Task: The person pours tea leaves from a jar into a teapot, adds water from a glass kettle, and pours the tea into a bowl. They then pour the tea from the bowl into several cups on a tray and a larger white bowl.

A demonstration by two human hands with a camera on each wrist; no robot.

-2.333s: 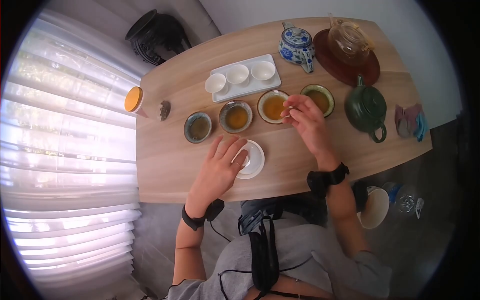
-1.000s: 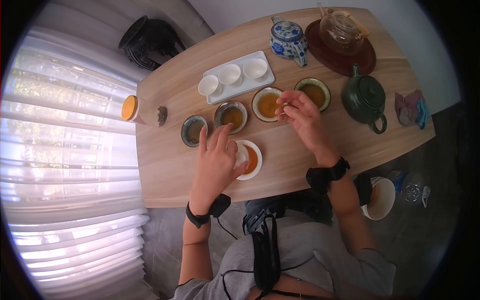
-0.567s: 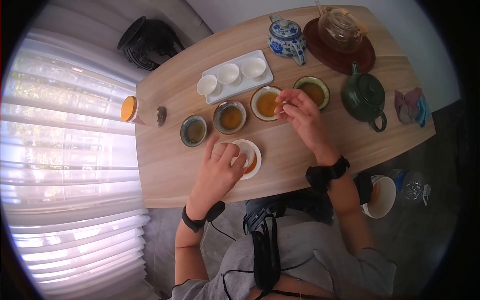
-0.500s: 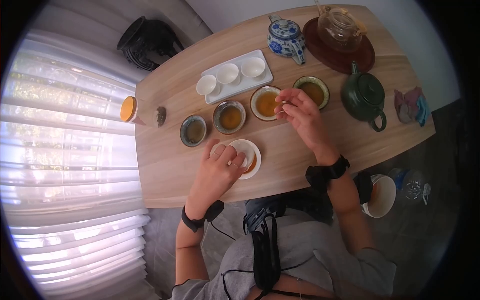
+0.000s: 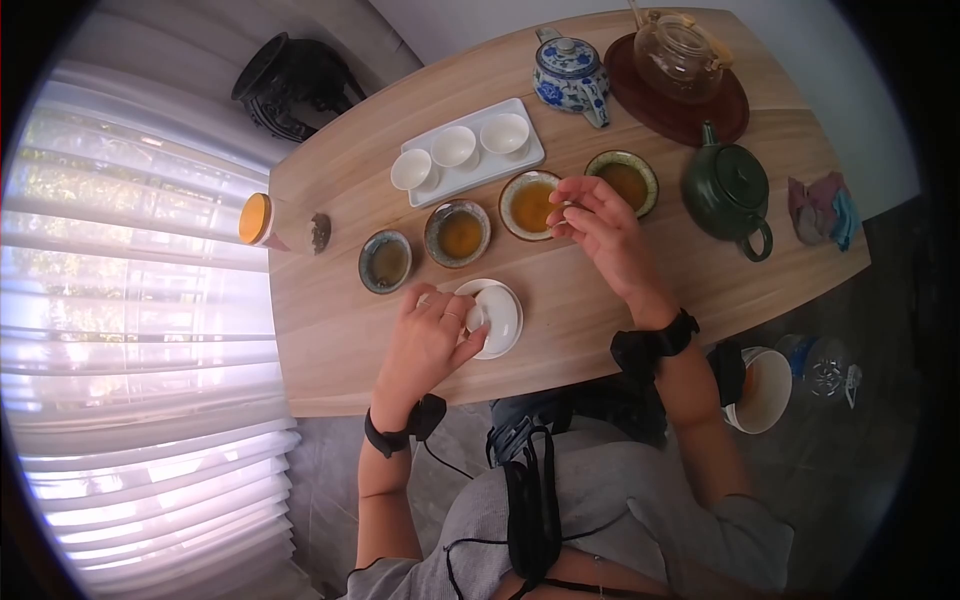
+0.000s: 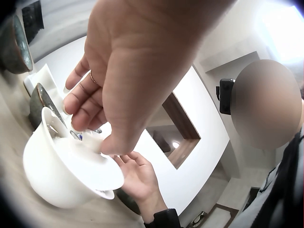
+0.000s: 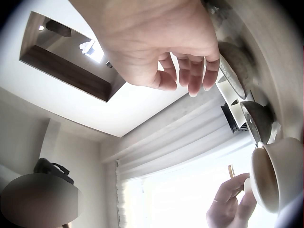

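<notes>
At the far left of your table stands a jar with an orange lid (image 5: 256, 218), with a dark clump (image 5: 319, 233) just beside it. Next comes a small blue-grey bowl (image 5: 386, 264) of tea, beyond the fingers of your left hand (image 5: 425, 340). That hand pinches the white lid (image 5: 500, 312) by its knob, between thumb and fingers; the rest of the lid spreads out to the right of your fingertips, tilted over the mouth of the white bowl (image 6: 40, 166). A second tea bowl (image 5: 458, 234) sits beyond it, and farther back a pale tray (image 5: 480, 180) bears three white cups. A third, pale-rimmed tea bowl (image 5: 528, 206) lies just left of your right hand (image 5: 612, 240), which hovers with its fingers loosely curved, grasping nothing, well apart from the lid. Right of that are a green-rimmed bowl (image 5: 622, 184) and a green teapot (image 5: 727, 190).
</notes>
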